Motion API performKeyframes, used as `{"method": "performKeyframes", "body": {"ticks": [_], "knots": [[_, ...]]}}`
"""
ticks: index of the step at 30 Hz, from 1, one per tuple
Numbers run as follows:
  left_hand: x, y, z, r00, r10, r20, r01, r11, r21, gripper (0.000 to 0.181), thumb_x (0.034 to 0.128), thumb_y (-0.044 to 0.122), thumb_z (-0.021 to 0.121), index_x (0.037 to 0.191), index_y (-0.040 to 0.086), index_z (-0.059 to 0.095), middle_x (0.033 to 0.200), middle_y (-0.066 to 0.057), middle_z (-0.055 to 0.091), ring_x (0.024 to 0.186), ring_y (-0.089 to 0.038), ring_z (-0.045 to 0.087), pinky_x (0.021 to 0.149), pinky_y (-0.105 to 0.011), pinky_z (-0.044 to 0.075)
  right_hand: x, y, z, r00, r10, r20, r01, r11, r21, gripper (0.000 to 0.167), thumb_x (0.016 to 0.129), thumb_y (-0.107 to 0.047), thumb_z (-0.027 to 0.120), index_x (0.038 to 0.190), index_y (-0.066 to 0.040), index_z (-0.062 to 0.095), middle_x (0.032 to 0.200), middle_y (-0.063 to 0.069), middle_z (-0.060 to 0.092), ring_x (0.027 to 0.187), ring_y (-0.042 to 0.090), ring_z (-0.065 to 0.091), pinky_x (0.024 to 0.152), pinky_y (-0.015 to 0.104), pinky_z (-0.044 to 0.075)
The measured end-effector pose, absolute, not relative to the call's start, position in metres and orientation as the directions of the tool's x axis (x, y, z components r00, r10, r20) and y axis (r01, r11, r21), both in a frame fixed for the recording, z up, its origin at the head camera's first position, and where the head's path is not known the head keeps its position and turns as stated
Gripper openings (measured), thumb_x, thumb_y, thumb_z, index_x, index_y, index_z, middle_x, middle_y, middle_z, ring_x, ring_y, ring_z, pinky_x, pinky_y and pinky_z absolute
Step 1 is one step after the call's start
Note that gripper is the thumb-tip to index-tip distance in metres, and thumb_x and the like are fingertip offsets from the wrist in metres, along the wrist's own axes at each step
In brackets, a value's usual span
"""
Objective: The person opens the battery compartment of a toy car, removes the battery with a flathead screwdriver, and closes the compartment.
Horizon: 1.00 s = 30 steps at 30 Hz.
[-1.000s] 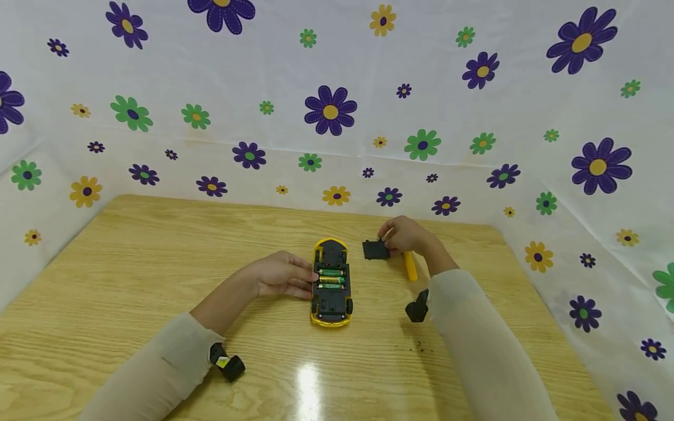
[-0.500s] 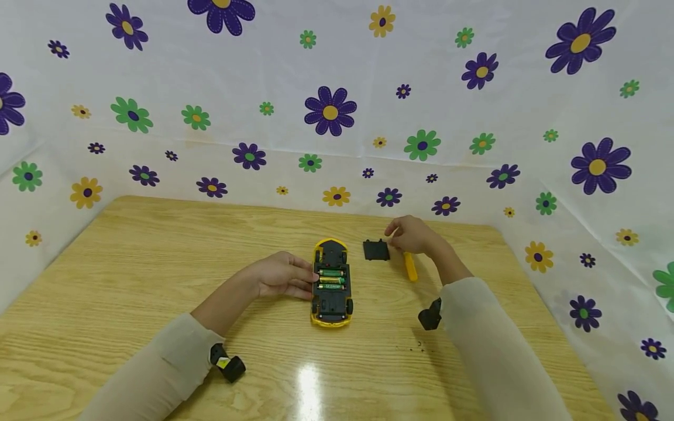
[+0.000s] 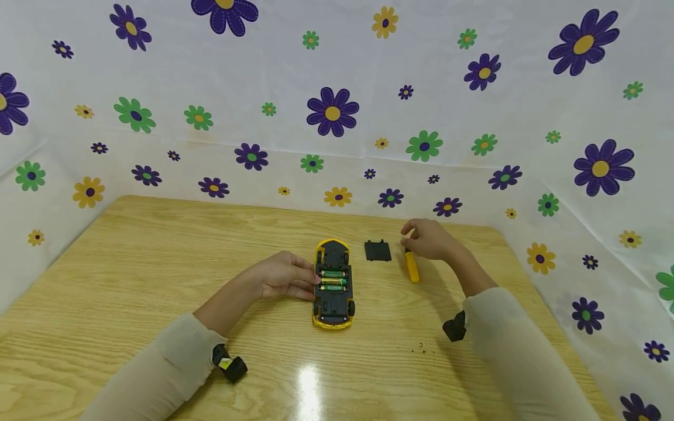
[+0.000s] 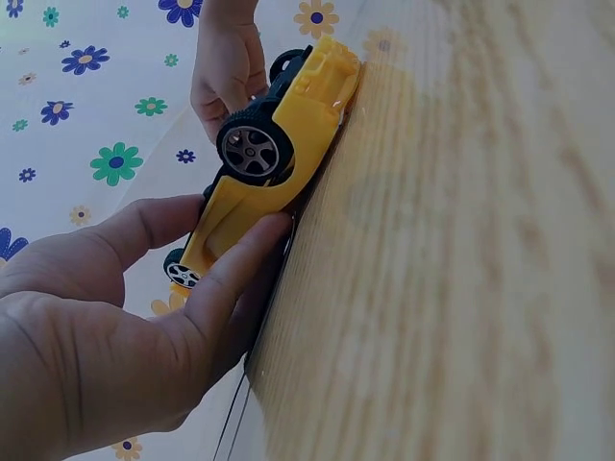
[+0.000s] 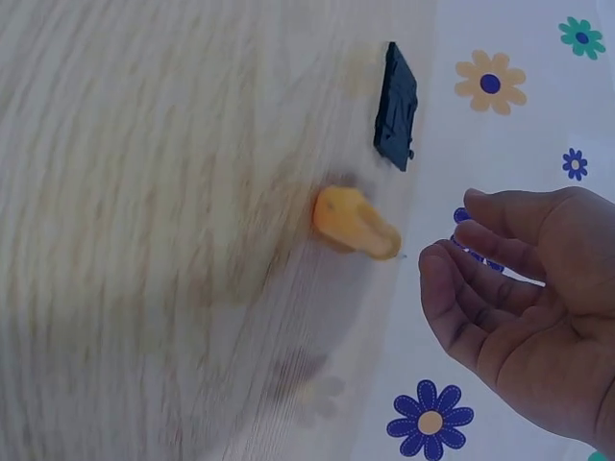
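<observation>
A yellow toy car [image 3: 334, 283] lies wheels up on the table, its battery bay uncovered, with several green and gold batteries [image 3: 333, 281] inside. Its left side is held by my left hand [image 3: 284, 276], thumb on the underside edge and fingers along the body, as the left wrist view [image 4: 125, 327] shows. My right hand [image 3: 429, 238], fingers loosely curled around nothing, hovers beside the head end of a yellow-handled screwdriver [image 3: 412, 268]. A gap between that hand and the screwdriver [image 5: 354, 223] shows in the right wrist view. Left of it lies a black battery cover [image 3: 377, 251] with small tabs.
Several tiny dark bits, perhaps screws [image 3: 423, 349], lie on the wooden table [image 3: 210, 234] toward the front right. A white cloth with flowers [image 3: 274, 70] encloses the back and sides. Each sleeve carries a black wrist camera [image 3: 455, 326].
My right hand has let go of the battery cover and moved right, toward the screwdriver's far end. The cover stays flat on the table. My left hand and the car have not moved.
</observation>
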<state>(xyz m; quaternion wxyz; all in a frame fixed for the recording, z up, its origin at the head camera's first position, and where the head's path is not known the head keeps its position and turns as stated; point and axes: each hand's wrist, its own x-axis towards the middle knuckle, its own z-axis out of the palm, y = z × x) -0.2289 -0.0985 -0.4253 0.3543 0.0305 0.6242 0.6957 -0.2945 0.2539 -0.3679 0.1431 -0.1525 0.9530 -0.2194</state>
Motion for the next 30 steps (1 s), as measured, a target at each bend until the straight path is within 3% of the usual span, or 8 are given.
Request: {"method": "performKeyframes", "body": {"ticks": [8, 12, 15, 20, 30], "knots": [[-0.228, -0.098, -0.424, -0.753, 0.528, -0.393, -0.445, 0.031, 0.895, 0.050, 0.0991, -0.003, 0.063, 0.143, -0.018, 0.044, 0.127, -0.028, 0.064, 0.105, -0.034, 0.071, 0.096, -0.048, 0.059, -0.287, 0.262, -0.371, -0.913, -0.344, -0.219, -0.243, 0.890, -0.386, 0.047, 0.104, -0.022, 0.060, 0.137, 0.011, 0.050, 0.107, 0.023, 0.071, 0.087, 0.029, 0.070, 0.079, 0.043, 0.064], [-0.228, -0.098, -0.425, -0.754, 0.527, -0.393, -0.443, 0.034, 0.896, 0.047, 0.0991, -0.003, 0.063, 0.141, -0.017, 0.047, 0.126, -0.027, 0.065, 0.104, -0.034, 0.071, 0.096, -0.048, 0.060, -0.283, 0.263, -0.375, -0.917, -0.322, -0.237, -0.220, 0.901, -0.374, 0.054, 0.104, -0.024, 0.061, 0.141, 0.011, 0.045, 0.103, 0.021, 0.071, 0.080, 0.025, 0.069, 0.075, 0.040, 0.063], [-0.228, -0.098, -0.425, -0.753, 0.526, -0.396, -0.446, 0.035, 0.894, 0.044, 0.0992, -0.003, 0.063, 0.140, -0.016, 0.049, 0.125, -0.026, 0.066, 0.103, -0.033, 0.071, 0.096, -0.047, 0.060, -0.280, 0.264, -0.378, -0.923, -0.301, -0.239, -0.190, 0.898, -0.397, 0.057, 0.104, -0.025, 0.060, 0.143, 0.011, 0.042, 0.104, 0.023, 0.070, 0.079, 0.026, 0.069, 0.072, 0.039, 0.063], [-0.228, -0.098, -0.425, -0.755, 0.520, -0.400, -0.451, 0.032, 0.892, 0.046, 0.0983, -0.004, 0.063, 0.141, -0.016, 0.048, 0.125, -0.026, 0.066, 0.103, -0.032, 0.071, 0.095, -0.047, 0.060, -0.275, 0.266, -0.383, -0.936, -0.272, -0.223, -0.151, 0.883, -0.445, 0.057, 0.104, -0.028, 0.061, 0.141, 0.012, 0.044, 0.115, 0.029, 0.067, 0.094, 0.032, 0.069, 0.078, 0.043, 0.063], [-0.228, -0.099, -0.424, -0.752, 0.522, -0.402, -0.450, 0.038, 0.892, 0.043, 0.0986, -0.003, 0.063, 0.138, -0.015, 0.052, 0.120, -0.024, 0.068, 0.100, -0.030, 0.072, 0.095, -0.047, 0.060, -0.267, 0.262, -0.400, -0.949, -0.117, -0.292, 0.114, 0.738, -0.665, 0.062, 0.104, -0.033, 0.063, 0.145, 0.007, 0.040, 0.125, 0.026, 0.059, 0.105, 0.031, 0.065, 0.083, 0.036, 0.064]]}}
